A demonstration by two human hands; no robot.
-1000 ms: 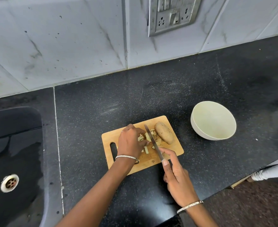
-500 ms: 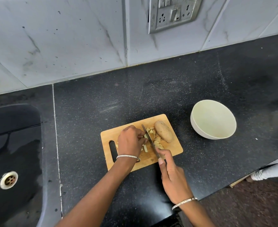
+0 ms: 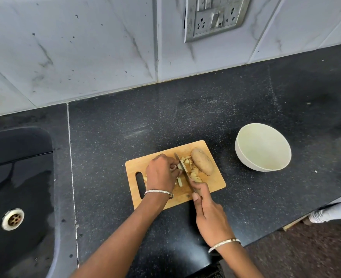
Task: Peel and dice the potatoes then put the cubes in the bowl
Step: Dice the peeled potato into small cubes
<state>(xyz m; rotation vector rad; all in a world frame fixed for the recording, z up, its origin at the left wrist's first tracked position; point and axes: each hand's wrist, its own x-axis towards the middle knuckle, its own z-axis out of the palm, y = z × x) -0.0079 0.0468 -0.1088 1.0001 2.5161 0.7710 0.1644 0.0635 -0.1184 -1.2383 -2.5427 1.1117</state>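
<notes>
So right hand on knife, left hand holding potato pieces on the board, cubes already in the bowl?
No, head view shows the bowl empty; right hand on knife, left hand holding potato pieces on the board is correct.

Unpeeled potato (image 3: 202, 164) beside pale cut pieces (image 3: 194, 176); white bowl (image 3: 263, 147) apart

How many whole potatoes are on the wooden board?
1. The whole potato lies at the right end of the cutting board, beside the cut pieces. The left hand covers what it holds, so more potato may be hidden there.
</notes>
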